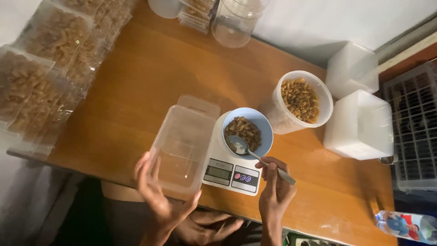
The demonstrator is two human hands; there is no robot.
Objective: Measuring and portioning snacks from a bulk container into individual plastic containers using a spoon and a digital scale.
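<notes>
My right hand (275, 187) grips the handle of a metal spoon (248, 149) whose bowl rests inside a light blue bowl (265, 126) of brown pasta pieces. The bowl stands on a white kitchen scale (230, 169) with a small display. My left hand (157, 191) is cupped, fingers spread, against the near end of a clear plastic bag (184, 143) lying beside the scale's left edge. Right of the bowl stands a clear round tub (300, 101) filled with the same pasta.
The wooden table (150, 68) carries several filled clear pasta packets (41, 68) along its left side, clear jars (234, 20) at the back, and two white lidded boxes (359, 125) on the right. A plastic bottle (405, 225) lies at the near right corner beside a grey crate (416, 123).
</notes>
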